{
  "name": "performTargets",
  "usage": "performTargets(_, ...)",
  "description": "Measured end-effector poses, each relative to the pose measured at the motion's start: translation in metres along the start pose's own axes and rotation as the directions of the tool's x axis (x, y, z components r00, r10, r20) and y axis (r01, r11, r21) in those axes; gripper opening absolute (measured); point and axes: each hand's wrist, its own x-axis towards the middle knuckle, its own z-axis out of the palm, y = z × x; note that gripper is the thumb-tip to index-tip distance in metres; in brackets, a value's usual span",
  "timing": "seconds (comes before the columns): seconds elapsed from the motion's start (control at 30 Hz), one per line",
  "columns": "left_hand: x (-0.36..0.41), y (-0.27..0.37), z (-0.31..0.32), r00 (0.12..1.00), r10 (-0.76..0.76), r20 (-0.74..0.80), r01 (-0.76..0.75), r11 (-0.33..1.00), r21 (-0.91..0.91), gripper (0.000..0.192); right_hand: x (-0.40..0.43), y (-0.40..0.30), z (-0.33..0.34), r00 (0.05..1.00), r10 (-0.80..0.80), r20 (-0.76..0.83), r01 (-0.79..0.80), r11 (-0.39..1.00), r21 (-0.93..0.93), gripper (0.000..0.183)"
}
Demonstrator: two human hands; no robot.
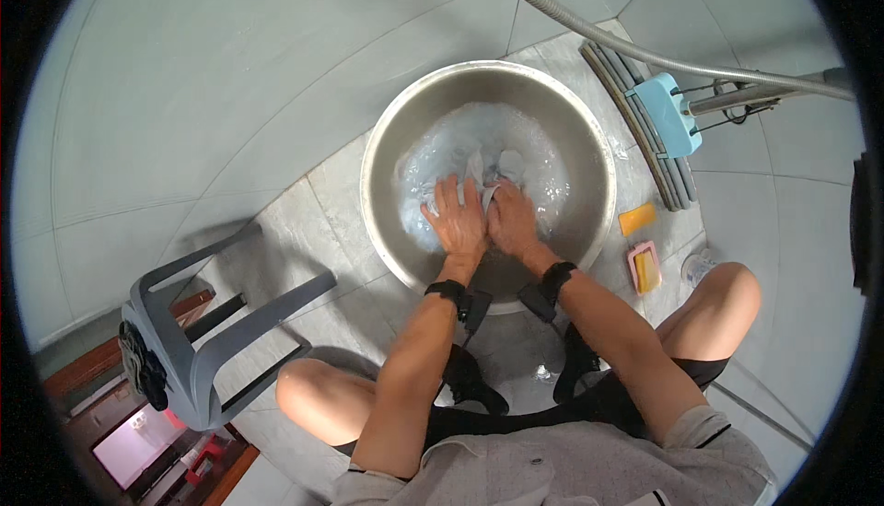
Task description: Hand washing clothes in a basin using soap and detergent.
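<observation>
A large round metal basin (376,181) sits on the tiled floor between my knees, with cloudy, sudsy water (442,136) in it. Pale wet cloth (474,164) lies partly under the water, its full outline hidden by suds and hands. My left hand (457,224) rests palm down on the cloth with its fingers spread. Close beside it, my right hand (512,219) has its fingers curled around a bunched fold of the cloth. Black straps with small boxes circle both wrists.
At the right, a sponge mop with a blue head (666,116) leans near the wall. An orange-yellow bar (637,219) and a pink soap dish (632,278) holding another bar lie beside the basin. A grey plastic stool (207,368) lies tipped at the left. A metal shower hose (587,26) crosses above.
</observation>
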Motion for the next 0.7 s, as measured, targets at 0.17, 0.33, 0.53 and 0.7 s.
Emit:
performTargets(0.17,0.013,-0.008,0.005,0.994,-0.017,0.105,0.028,0.994,-0.102,0.037,0.012,0.028,0.017,0.989,-0.121,0.081,0.143,0.912,-0.385,0.027)
performTargets(0.33,0.104,-0.053,0.021,0.848,-0.158,0.506,0.274,0.948,-0.162,0.039,0.11,0.002,-0.004,0.889,0.202,0.41,-0.062,0.942,-0.33,0.028)
performTargets(0.53,0.077,-0.084,-0.023,0.521,-0.405,0.751,0.769,0.604,-0.209,0.053,0.119,0.066,-0.07,0.774,0.534,0.339,-0.524,0.842,-0.131,0.043)
performTargets(0.7,0.077,-0.035,0.004,0.458,-0.482,0.747,0.875,0.39,-0.286,0.071,0.095,0.079,-0.048,0.689,0.723,-0.039,-0.677,0.624,-0.391,0.046)
